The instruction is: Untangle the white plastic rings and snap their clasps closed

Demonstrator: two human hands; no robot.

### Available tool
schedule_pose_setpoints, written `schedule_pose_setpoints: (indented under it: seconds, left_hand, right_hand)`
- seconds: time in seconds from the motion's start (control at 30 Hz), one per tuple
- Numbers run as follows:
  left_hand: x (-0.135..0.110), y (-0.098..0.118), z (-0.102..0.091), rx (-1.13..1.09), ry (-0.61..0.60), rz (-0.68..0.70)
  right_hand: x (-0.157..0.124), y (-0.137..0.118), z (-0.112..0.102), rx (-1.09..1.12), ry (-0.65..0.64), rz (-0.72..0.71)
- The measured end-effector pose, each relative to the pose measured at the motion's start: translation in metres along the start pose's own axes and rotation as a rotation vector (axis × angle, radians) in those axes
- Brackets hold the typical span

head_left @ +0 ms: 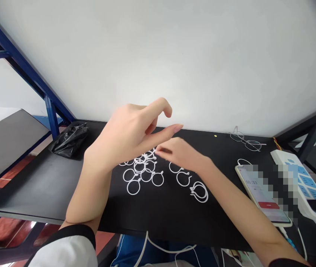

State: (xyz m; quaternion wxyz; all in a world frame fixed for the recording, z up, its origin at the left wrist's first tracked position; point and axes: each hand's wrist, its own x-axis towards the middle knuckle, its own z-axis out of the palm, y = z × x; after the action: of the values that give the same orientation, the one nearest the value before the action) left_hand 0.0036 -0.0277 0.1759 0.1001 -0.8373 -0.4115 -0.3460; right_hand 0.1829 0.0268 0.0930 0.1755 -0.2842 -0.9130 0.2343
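My left hand (138, 129) hovers above the black desktop, thumb stretched out and index finger bent, with a gap between them and nothing visible in it. Lower and to the right, my right hand (178, 154) has its thumb and fingers pinched at the edge of a pile of thin white plastic rings (146, 175). One white ring (150, 155) meets those fingertips at its small knobbed end. My left hand partly hides the back of the pile. Under my right wrist lie a few separate rings (183, 179) and a small overlapping bunch of rings (200, 192).
A crumpled black plastic bag (71, 140) sits at the desk's back left. On the right are eyeglasses (244, 141), a phone (269, 205) showing a timer and a white power strip (304, 185). White cables (171, 252) hang at the front edge; blue metal posts (51, 116) stand left.
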Motion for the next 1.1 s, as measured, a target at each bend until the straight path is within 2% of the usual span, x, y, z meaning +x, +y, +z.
schedule_pose_setpoints:
  seconds: [0.17, 0.3, 0.4, 0.53, 0.6, 0.63, 0.73, 0.8, 0.87, 1.0, 1.07, 1.1]
  left_hand:
    - [-0.001, 0.004, 0.002, -0.012, 0.008, 0.026]
    - [0.000, 0.004, 0.006, -0.024, -0.010, 0.059]
    - [0.001, 0.006, 0.009, -0.026, -0.031, 0.077]
    - [0.002, 0.009, 0.011, -0.034, -0.075, 0.091]
    - [0.003, 0.010, 0.013, -0.033, -0.100, 0.099]
    - [0.003, 0.011, 0.014, -0.032, -0.106, 0.104]
    - [0.004, 0.012, 0.017, -0.032, -0.114, 0.119]
    - [0.004, 0.013, 0.019, -0.031, -0.118, 0.124]
    - [0.004, 0.013, 0.020, -0.031, -0.122, 0.123]
    - [0.004, 0.013, 0.020, -0.038, -0.136, 0.117]
    - [0.004, 0.012, 0.019, -0.039, -0.141, 0.115]
    - [0.004, 0.012, 0.019, -0.040, -0.141, 0.112]
  right_hand:
    - [0.011, -0.005, 0.050, 0.006, -0.079, -0.074]
    - [0.013, -0.007, 0.061, -0.041, -0.079, -0.059]
    - [0.013, -0.002, 0.050, -0.044, -0.056, 0.016]
    - [0.009, 0.015, 0.017, -0.078, 0.073, 0.174]
    - [0.006, 0.028, 0.001, -0.151, 0.063, 0.235]
    - [0.004, 0.035, -0.006, -0.189, 0.030, 0.279]
    - [-0.001, 0.052, -0.016, -0.201, -0.189, 0.477]
    - [-0.002, 0.059, -0.015, -0.176, -0.323, 0.607]
    - [-0.002, 0.063, -0.011, -0.180, -0.388, 0.676]
    - [0.000, 0.059, -0.011, -0.223, -0.352, 0.667]
    - [-0.003, 0.049, -0.021, -0.199, -0.251, 0.586]
    - [-0.006, 0.041, -0.028, -0.149, -0.136, 0.495]
